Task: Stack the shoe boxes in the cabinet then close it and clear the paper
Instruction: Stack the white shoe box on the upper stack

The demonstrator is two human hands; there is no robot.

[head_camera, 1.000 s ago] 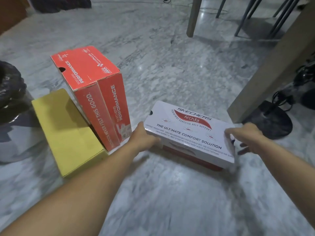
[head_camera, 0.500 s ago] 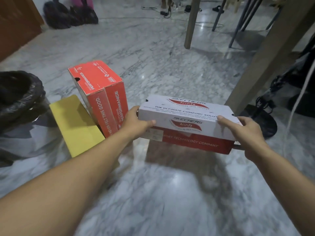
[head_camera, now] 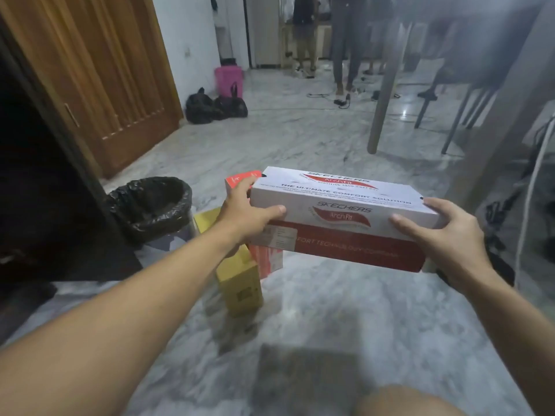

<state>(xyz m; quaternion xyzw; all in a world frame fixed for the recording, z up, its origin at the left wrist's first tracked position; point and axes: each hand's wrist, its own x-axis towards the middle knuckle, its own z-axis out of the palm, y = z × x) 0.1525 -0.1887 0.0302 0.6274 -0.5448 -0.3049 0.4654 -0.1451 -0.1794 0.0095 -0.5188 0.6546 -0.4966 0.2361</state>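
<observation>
Two hands, left hand [head_camera: 240,214] and right hand [head_camera: 444,235], clamp the white shoe box [head_camera: 339,205] by its ends mid-frame, keeping it level, likely for the dark cabinet [head_camera: 36,190] at left.

A grey-veined marble floor [head_camera: 315,310] carried everything. A yellow box [head_camera: 238,283] stood on it near the middle, with a red box [head_camera: 267,261] just beside it, partly hidden. A bin lined with a black bag [head_camera: 151,202] stood to the left. Further back, two black bags [head_camera: 214,108] and a pink basket [head_camera: 228,79] sat near the wall. Cables [head_camera: 339,99] trailed across the far floor, and a table leg [head_camera: 383,94] and chair legs [head_camera: 456,118] stood on the right.
</observation>
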